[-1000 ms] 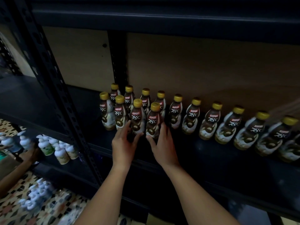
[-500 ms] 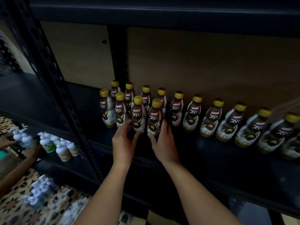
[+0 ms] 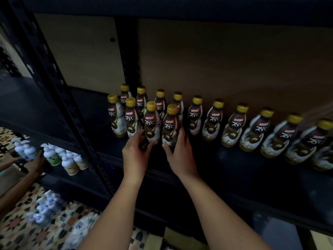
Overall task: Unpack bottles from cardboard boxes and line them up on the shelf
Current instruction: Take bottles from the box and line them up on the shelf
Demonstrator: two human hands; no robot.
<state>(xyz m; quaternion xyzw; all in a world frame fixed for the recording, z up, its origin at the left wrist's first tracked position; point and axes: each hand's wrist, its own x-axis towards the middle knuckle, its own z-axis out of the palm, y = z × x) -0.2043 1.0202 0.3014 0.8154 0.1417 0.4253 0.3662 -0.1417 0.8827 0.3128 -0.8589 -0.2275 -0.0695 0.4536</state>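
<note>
A: Where are the bottles?
B: Mid-frame, upright on the dark shelf (image 3: 225, 165). The left hand (image 3: 134, 156) curls its fingers round one front bottle (image 3: 151, 121); the right hand (image 3: 180, 156) grips the next bottle (image 3: 170, 124) just beside it, thumb in front.
A: And around them?
B: A back row (image 3: 234, 123) of gold-capped bottles runs right. At lower left, another person's hand (image 3: 36, 162) is near white bottles (image 3: 70, 159) on a lower shelf.

Shop stockroom: steel shelving (image 3: 59, 91), rows of identical bottles (image 3: 234, 125).
</note>
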